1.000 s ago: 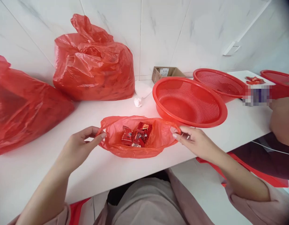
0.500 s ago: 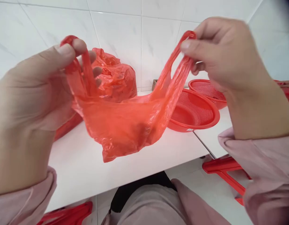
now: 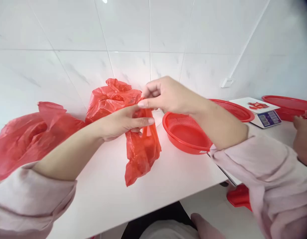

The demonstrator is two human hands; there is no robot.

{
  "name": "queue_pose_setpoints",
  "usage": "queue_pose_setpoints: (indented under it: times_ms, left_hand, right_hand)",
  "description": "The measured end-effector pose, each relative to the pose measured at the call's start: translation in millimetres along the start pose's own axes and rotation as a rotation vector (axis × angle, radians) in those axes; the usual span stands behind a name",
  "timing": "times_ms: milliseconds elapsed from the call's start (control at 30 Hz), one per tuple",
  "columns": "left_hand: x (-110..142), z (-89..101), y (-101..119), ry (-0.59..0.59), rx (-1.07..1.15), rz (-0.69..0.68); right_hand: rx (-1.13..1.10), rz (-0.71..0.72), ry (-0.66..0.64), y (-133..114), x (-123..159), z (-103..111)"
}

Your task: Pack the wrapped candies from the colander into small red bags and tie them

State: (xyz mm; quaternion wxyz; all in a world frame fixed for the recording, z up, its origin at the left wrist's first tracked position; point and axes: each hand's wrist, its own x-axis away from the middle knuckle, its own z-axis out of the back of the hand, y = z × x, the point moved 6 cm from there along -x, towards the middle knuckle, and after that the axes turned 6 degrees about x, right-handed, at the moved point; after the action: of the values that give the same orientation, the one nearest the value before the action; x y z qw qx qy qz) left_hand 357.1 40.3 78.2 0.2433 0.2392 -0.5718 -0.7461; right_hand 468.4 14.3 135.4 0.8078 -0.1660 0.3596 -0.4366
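A red plastic bag (image 3: 143, 152) hangs from my two hands, low over the white table (image 3: 103, 199). The fingers of my left hand (image 3: 125, 122) are closed around its handles. My right hand (image 3: 163, 96) meets the left one from above and pinches the top of the handles between thumb and fingers. Something darker shows faintly through the thin plastic, but I cannot make it out. Close behind stands a fuller red plastic bag (image 3: 108, 99), crumpled at the top.
Another large red bag (image 3: 38, 132) lies at the left. On the right are a red colander (image 3: 188, 132), a second colander (image 3: 233, 109), a scale (image 3: 268, 118) with small red packets on it, and a red basin (image 3: 287, 103). Another person's hand (image 3: 302, 132) is at the right edge.
My hands were apart, each holding one handle with the bag stretched between them. They have come together at the middle, and the bag now hangs narrow and lower. The view has shifted.
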Motion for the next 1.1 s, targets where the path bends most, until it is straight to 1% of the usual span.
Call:
queue_pose_setpoints:
  times_ms: [67, 100, 200, 267, 333, 367, 433, 533, 567, 600, 667, 733, 767, 833, 900, 933, 1000, 1033, 1100]
  left_hand:
    - [-6, -1.4, -9, -0.018, 0.004, 0.066]
    - [-7, -0.8, -14, -0.025, 0.024, 0.095]
    - [-8, 8.6, -24, 0.051, 0.100, 0.098]
    - [-6, 14.7, -31, 0.106, 0.161, 0.124]
    - [-5, 18.4, -36, 0.140, 0.200, 0.147]
    - [-5, 19.5, -37, 0.145, 0.200, 0.144]
    - [-5, 19.8, -36, 0.126, 0.170, 0.109]
    - [-4, 17.0, -31, 0.057, 0.041, 0.064]
    - [-3, 15.9, -30, 0.040, -0.037, 0.058]
    - [-2, 14.4, -29, 0.027, -0.126, 0.050]
    - [-1, 10.6, -27, 0.015, -0.310, 0.029]
    - [0, 6.8, -27, 0.030, -0.452, 0.014]
    - [0, 6.4, -27, 0.069, -0.522, -0.006]
    - [2, 8.6, -24, 0.212, -0.682, -0.102]
    - [7, 10.3, -19, 0.357, -0.808, -0.262]
    - [9, 10.3, -17, 0.401, -0.838, -0.340]
    - [13, 9.0, -17, 0.409, -0.830, -0.464]
    - [15, 8.0, -17, 0.388, -0.812, -0.509]
    - [18, 5.5, -21, 0.314, -0.802, -0.547]
  right_hand:
    - [-0.076, 0.035, -0.057, 1, -2, -11]
    - [-0.108, 0.044, -0.064, 5, -2, -14]
    - [-0.130, 0.051, -0.017, 26, 2, -16]
    - [-0.103, 0.012, -0.012, 44, 8, -19]
    - [-0.099, -0.056, -0.034, 57, 16, -25]
    - [-0.112, -0.085, -0.039, 59, 21, -27]
    - [-0.152, -0.103, -0.057, 55, 31, -30]
    - [-0.171, -0.052, -0.128, 40, 44, -35]
    - [-0.164, -0.025, -0.116, 37, 46, -35]
    - [-0.164, -0.009, -0.079, 38, 46, -35]
    - [-0.222, -0.033, 0.023, 48, 44, -36]
    - [-0.334, -0.109, 0.064, 66, 41, -46]
    - [-0.389, -0.146, 0.050, 74, 40, -55]
    - [-0.463, -0.195, -0.008, 85, 40, -71]
    - [-0.511, -0.227, -0.071, 88, 42, -84]
    - [-0.533, -0.238, -0.100, 87, 43, -88]
    - [-0.555, -0.231, -0.111, 84, 46, -90]
    - [-0.546, -0.212, -0.102, 82, 47, -88]
    - [-0.456, -0.150, -0.072, 75, 52, -82]
